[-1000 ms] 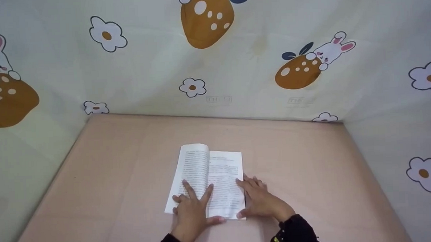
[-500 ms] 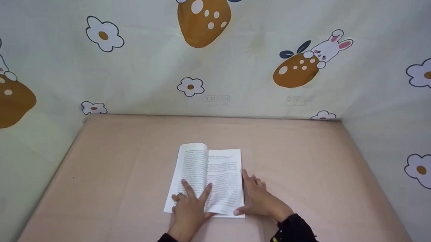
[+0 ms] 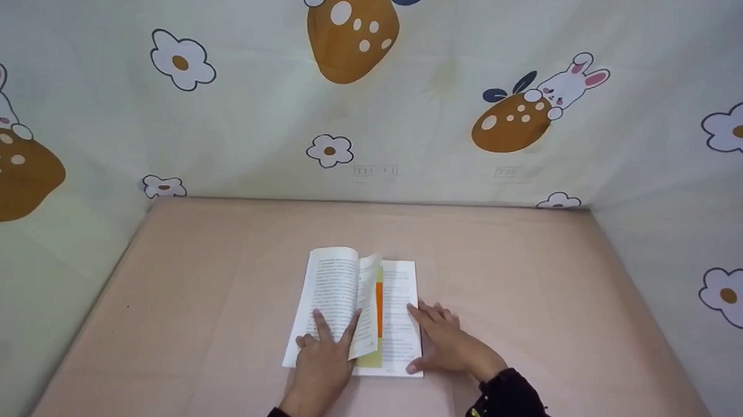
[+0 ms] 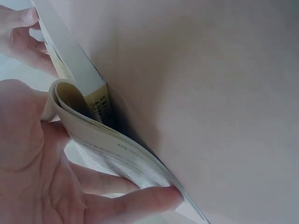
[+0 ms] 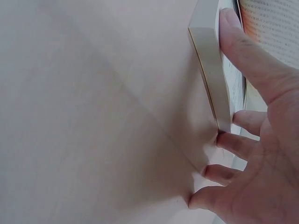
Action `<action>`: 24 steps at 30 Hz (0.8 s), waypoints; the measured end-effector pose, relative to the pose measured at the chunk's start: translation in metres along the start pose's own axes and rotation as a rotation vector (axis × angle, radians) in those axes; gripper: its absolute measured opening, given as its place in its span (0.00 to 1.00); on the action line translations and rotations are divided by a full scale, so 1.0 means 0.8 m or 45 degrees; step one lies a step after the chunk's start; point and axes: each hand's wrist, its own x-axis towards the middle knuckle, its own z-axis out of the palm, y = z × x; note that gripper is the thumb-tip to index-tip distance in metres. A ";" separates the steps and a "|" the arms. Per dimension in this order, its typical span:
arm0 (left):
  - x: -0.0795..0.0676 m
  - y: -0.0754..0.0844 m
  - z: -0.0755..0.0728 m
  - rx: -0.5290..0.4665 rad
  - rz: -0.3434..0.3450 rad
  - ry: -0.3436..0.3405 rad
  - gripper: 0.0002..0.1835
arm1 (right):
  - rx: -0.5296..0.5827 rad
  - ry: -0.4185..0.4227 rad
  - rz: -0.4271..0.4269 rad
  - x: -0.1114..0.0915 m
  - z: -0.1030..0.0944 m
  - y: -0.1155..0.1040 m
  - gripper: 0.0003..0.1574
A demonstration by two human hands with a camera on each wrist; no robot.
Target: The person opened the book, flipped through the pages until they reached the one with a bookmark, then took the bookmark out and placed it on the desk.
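A book (image 3: 401,320) lies open on the pink table, its thick right-hand block of pages flat. One leaf (image 3: 368,321) stands half-turned over the middle, curled in the left wrist view. Beneath it shows a flat yellow-green and orange insert (image 3: 379,308). My left hand (image 3: 322,367) rests spread on the left pages (image 3: 334,285), fingers mostly straight; its thumb is hidden under the lifted leaf in the head view. At the right edge, my right hand (image 3: 449,343) presses the book with its thumb on the lower corner; other fingertips touch the page edge and the table.
The pink tabletop (image 3: 506,271) surrounds the book. Pale cloth walls (image 3: 248,113) printed with rabbits, flowers and brown fruit shapes enclose the table at the back and both sides.
The right-hand leaf has lifted and swung leftward under my left thumb, uncovering the coloured insert and another page. My right index finger shifted off the page edge and came back.
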 end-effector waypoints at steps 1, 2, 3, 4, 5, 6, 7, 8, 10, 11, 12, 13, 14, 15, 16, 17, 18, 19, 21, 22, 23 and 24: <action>-0.001 -0.002 0.000 -0.017 -0.001 0.015 0.27 | 0.007 -0.004 0.008 0.000 0.000 0.000 0.68; -0.002 -0.003 0.000 -0.040 -0.008 0.032 0.27 | 0.014 -0.008 0.012 0.000 0.000 -0.001 0.68; -0.002 -0.005 0.000 -0.059 -0.018 0.036 0.27 | 0.021 -0.008 0.011 0.001 0.001 -0.001 0.68; -0.003 -0.006 0.000 -0.082 -0.034 0.034 0.27 | 0.025 -0.007 0.010 0.001 0.001 -0.001 0.68; -0.003 -0.007 0.000 -0.106 -0.048 0.032 0.28 | 0.027 -0.006 0.010 0.001 0.001 -0.001 0.68; -0.004 -0.008 0.000 -0.127 -0.061 0.028 0.28 | 0.029 -0.003 0.006 0.001 0.001 -0.001 0.68; -0.004 -0.009 0.000 -0.154 -0.080 0.015 0.29 | 0.032 0.000 0.003 0.000 0.001 0.000 0.68; -0.005 -0.009 0.000 -0.168 -0.097 -0.001 0.30 | 0.032 0.002 0.000 0.000 0.001 0.000 0.68; -0.006 -0.010 0.001 -0.163 -0.115 -0.010 0.31 | 0.036 0.003 0.001 0.000 0.001 0.000 0.68; -0.008 -0.011 0.001 -0.154 -0.121 0.000 0.32 | 0.036 0.002 0.000 0.000 0.001 0.000 0.68; -0.008 -0.012 0.001 -0.153 -0.130 0.018 0.33 | 0.038 0.001 -0.003 0.000 0.001 0.000 0.68; -0.009 -0.014 0.002 -0.143 -0.139 0.043 0.33 | 0.038 0.001 -0.003 0.000 0.001 0.000 0.68; -0.009 -0.015 0.003 -0.134 -0.148 0.081 0.32 | 0.035 0.002 -0.006 0.001 0.001 0.000 0.68; -0.009 -0.017 0.004 -0.122 -0.152 0.119 0.31 | 0.032 0.002 -0.004 0.001 0.000 0.000 0.68; -0.009 -0.019 0.005 -0.115 -0.156 0.153 0.29 | 0.029 0.002 -0.002 0.001 0.000 -0.001 0.68; -0.009 -0.020 0.006 -0.112 -0.159 0.177 0.29 | 0.026 0.003 0.000 0.001 0.000 -0.001 0.68; -0.009 -0.021 0.007 -0.115 -0.164 0.186 0.30 | 0.026 0.004 0.004 0.000 0.000 -0.001 0.68; -0.008 -0.022 0.008 -0.116 -0.171 0.185 0.32 | 0.024 0.005 0.007 0.000 0.000 0.000 0.68; -0.006 -0.023 0.008 -0.125 -0.187 0.141 0.40 | 0.030 0.007 0.011 -0.001 0.000 0.000 0.67; -0.006 -0.024 0.007 -0.134 -0.192 0.111 0.44 | 0.035 0.009 0.011 -0.001 0.000 0.000 0.67; -0.005 -0.024 0.006 -0.141 -0.194 0.073 0.48 | 0.040 0.011 0.010 -0.001 0.000 0.000 0.67; -0.003 -0.024 0.005 -0.141 -0.192 0.040 0.51 | 0.044 0.011 0.010 -0.001 0.000 0.000 0.67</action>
